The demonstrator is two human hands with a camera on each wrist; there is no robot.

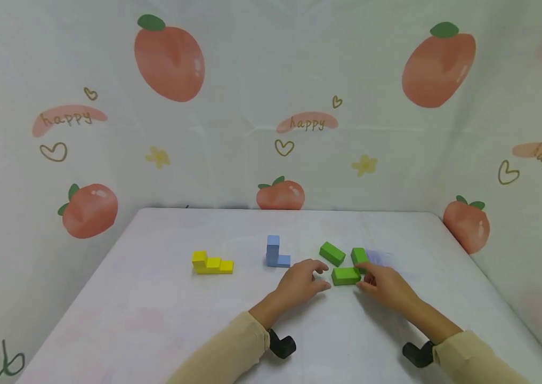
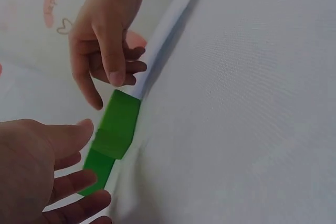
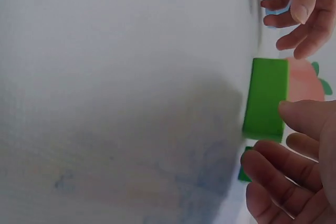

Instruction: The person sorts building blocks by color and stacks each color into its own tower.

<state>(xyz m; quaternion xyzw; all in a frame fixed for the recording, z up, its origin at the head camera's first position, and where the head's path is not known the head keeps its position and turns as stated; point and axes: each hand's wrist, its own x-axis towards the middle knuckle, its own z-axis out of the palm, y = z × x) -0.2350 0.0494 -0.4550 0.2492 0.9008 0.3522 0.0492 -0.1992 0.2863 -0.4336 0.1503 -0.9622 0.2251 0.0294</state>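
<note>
Nearest green block (image 1: 346,276): on tabletop (image 1: 131,298), long axis left to right, an end toward each hand.
Left hand (image 1: 300,284): just left of block, fingers (image 2: 73,183) apart.
Right hand (image 1: 389,284): at block's right end, fingers (image 3: 275,178) apart, contact unclear.

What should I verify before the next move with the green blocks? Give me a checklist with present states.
1. Front green block, rear-left green block and rear-right green block all in view: ok.
2. All three lined up: not ok; they lie at different angles.
3. Left grip open, holding nothing: ok.
4. Right grip touching the front green block: cannot tell; it is right by that block's end.
5. Blue L-shaped piece standing: ok.
6. Yellow stepped piece standing: ok.
</note>
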